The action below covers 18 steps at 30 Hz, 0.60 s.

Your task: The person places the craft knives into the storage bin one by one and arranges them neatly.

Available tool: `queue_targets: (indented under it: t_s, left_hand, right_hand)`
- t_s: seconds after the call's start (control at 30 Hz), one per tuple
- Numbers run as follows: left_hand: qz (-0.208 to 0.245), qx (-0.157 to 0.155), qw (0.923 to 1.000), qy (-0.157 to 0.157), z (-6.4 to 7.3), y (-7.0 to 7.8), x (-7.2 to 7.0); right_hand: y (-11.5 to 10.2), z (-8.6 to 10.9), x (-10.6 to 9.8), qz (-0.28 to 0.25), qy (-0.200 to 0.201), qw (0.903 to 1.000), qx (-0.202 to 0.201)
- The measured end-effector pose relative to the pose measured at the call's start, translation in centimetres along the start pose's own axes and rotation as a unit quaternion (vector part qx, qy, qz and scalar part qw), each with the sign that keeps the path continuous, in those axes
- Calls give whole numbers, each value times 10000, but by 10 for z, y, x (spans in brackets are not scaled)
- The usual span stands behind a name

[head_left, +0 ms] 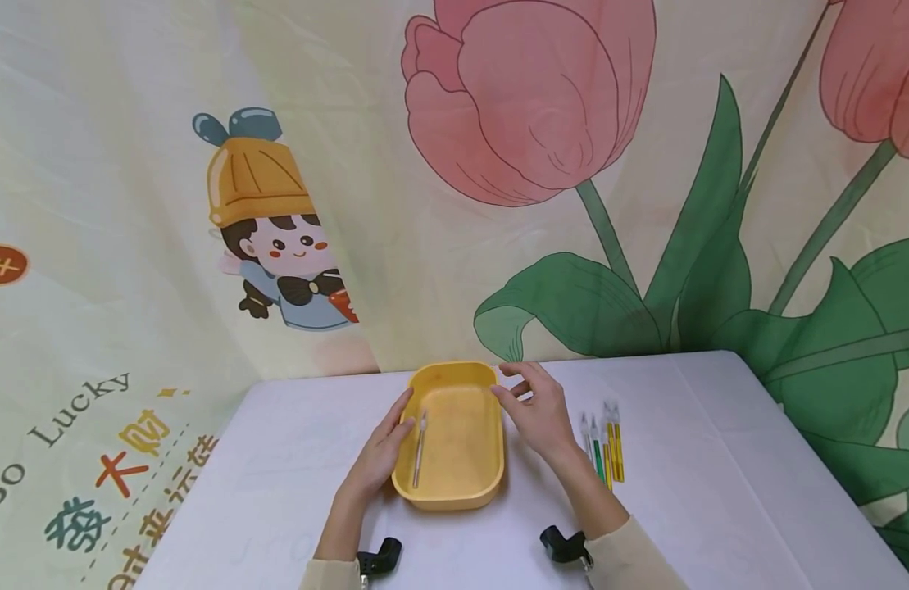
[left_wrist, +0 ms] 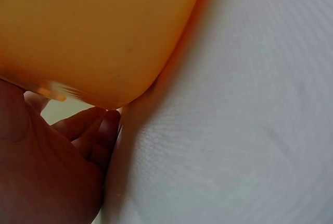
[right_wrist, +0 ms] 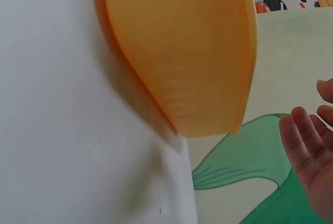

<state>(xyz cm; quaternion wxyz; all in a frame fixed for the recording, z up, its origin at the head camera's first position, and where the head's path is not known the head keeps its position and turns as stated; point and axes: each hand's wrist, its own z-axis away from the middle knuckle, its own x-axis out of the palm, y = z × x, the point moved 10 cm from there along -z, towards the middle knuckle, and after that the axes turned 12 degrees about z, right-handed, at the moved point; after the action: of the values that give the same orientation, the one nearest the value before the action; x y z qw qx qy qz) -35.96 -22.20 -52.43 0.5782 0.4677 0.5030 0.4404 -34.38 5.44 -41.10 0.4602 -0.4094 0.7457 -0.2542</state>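
A yellow rectangular plastic tray (head_left: 457, 494) with rounded corners sits on the white table. One slim pen-like stick with a pale, clear-looking tip (head_left: 420, 451) lies lengthwise in it, along the left side. My left hand (head_left: 376, 455) grips the tray's left wall, thumb over the rim and fingers outside; in the left wrist view those fingers (left_wrist: 88, 130) are against the outer wall, low by the tabletop. Beside the tray's far right corner, my right hand (head_left: 538, 407) has its fingers loosely bent. The right wrist view shows that hand (right_wrist: 315, 156) apart from the tray, holding nothing.
To the right of my right forearm, several similar slim sticks (head_left: 606, 447) in green, yellow and clear lie side by side on the white table (head_left: 690, 459). Behind the table's far edge hangs a printed cloth (head_left: 424, 270) with tulips and a cartoon figure.
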Motion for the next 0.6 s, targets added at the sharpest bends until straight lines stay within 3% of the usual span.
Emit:
queue_targets:
  t_s: [0.4, 0.6]
  left_hand:
    - [57, -22, 10000, -53, -2, -2, 1]
    - [79, -78, 9999, -4, -1, -2, 1]
  right_hand:
    - [30, 3, -28, 466, 157, 9987, 156]
    - [44, 1, -42, 744, 51, 9968, 278]
